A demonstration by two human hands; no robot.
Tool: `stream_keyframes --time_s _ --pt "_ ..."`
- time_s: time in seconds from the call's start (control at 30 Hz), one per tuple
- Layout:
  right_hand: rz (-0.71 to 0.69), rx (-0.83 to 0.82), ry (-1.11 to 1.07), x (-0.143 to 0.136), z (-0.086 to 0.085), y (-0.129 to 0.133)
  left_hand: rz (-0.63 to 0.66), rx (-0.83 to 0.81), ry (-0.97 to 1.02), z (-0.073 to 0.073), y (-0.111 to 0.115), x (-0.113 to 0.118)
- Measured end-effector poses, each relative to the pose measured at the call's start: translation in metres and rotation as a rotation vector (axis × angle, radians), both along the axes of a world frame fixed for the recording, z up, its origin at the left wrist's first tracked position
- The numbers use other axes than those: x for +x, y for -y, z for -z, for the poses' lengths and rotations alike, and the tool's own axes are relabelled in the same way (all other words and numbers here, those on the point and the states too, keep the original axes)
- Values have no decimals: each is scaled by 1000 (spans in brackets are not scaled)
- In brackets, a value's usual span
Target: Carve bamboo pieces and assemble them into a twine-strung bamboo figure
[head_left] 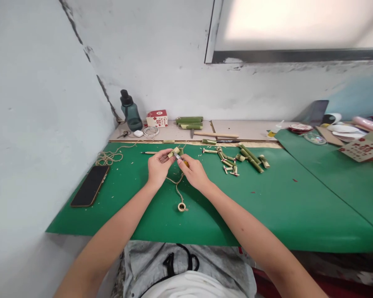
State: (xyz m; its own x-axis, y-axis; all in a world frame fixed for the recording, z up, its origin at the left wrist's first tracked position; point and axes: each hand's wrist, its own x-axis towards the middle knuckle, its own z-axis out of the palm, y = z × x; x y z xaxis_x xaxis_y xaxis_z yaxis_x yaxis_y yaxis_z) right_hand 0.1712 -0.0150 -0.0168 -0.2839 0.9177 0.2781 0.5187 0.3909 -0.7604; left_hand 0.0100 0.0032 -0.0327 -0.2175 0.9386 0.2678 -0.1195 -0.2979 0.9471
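Observation:
My left hand [157, 169] is closed around a short piece of bamboo [173, 152], held just above the green mat [149, 219]. Against that piece lies the metal blade of a knife [177, 156], whose yellowish handle is mostly hidden in the closed fingers of my right hand [195, 170]. Below both hands a length of twine [178, 190] runs down to a small bamboo ring [181, 207] on the mat. To the right of my right hand sits a jointed figure of small bamboo pieces [225, 159], tied with red.
Bamboo lengths [251, 160] lie at right; more bamboo tubes [189, 120] rest at the back near a hammer [216, 134]. On the left are a phone [90, 186], loose twine [107, 157], a water bottle [131, 114] and a red-and-white box [157, 118]. Walls border the left and back.

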Motion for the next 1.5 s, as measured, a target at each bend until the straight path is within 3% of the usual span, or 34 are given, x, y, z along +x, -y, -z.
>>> stream_keyframes --time_s 0.4,0.87,1.23,1.5 --pt "-42 17 -2 0 -2 1 65 -17 19 -4 2 1" --pt "3 -14 16 3 -5 1 14 -10 16 -7 3 1" --pt "-41 -6 11 5 -4 0 24 11 -24 -8 6 0" --pt "72 71 143 5 -3 -9 17 -34 -34 -10 -1 -1"
